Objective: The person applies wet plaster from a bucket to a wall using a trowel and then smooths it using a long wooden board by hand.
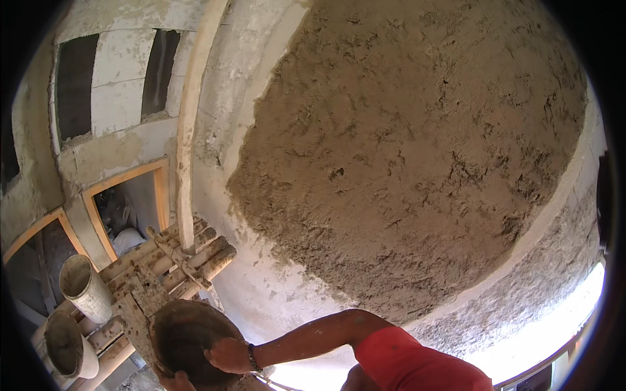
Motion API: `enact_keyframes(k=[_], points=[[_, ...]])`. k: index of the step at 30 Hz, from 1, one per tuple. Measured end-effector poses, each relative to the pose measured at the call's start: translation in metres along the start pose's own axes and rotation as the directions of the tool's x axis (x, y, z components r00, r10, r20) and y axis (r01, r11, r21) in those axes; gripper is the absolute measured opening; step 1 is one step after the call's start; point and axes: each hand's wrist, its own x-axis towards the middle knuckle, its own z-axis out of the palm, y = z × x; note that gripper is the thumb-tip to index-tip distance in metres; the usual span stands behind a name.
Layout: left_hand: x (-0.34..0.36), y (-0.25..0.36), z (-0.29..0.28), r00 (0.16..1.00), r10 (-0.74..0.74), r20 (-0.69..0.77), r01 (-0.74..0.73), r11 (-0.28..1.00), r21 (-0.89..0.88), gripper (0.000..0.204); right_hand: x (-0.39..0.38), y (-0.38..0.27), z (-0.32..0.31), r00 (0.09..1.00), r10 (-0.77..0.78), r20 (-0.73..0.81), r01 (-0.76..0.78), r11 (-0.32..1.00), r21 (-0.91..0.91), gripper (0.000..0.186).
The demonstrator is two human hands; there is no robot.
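My right hand (228, 355), reached out from a red sleeve, is inside a round dark basin (189, 326) smeared with mud-coloured mortar at lower centre. Its fingers are curled closed; what they hold, if anything, is hidden. Low on the basin's near-left side, my left hand (175, 381) grips the rim, partly cut off by the frame's lower edge. The basin rests on a rough, mortar-stained plank platform (140, 293).
Two pale buckets (94, 303) (85, 358) stand left of the basin. An upright timber pole (192, 130) rises behind the platform. A brown rough-plastered surface (411, 150) fills the upper right. Orange-framed openings (160, 192) pierce the left wall.
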Motion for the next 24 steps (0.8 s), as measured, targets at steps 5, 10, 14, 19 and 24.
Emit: enact_keyframes(k=[5,10,14,19,24], points=[[0.011,-0.02,-0.006,0.999,0.043,0.033,-0.039,0.992,-0.122,0.075,-0.012,0.005,-0.041,0.964,-0.198,0.177,0.202,0.979,-0.001,0.018],[0.013,-0.032,-0.004,0.999,0.006,-0.039,-0.016,0.965,-0.26,0.08,0.014,0.01,-0.092,0.996,-0.066,-0.068,0.055,0.988,-0.146,0.013],[0.011,-0.042,0.003,0.998,0.051,-0.038,-0.055,0.994,-0.098,0.08,0.042,0.018,-0.061,0.975,0.049,0.217,0.043,0.915,-0.401,0.015],[0.0,-0.017,0.005,0.997,-0.021,-0.079,0.013,0.995,-0.102,0.079,0.049,0.005,-0.054,0.866,0.088,0.492,0.023,0.976,-0.214,0.02],[-0.005,-0.025,0.006,0.998,0.031,-0.046,-0.035,0.996,-0.087,0.076,0.051,0.022,-0.071,0.733,-0.057,0.678,0.019,0.998,0.063,0.029]])
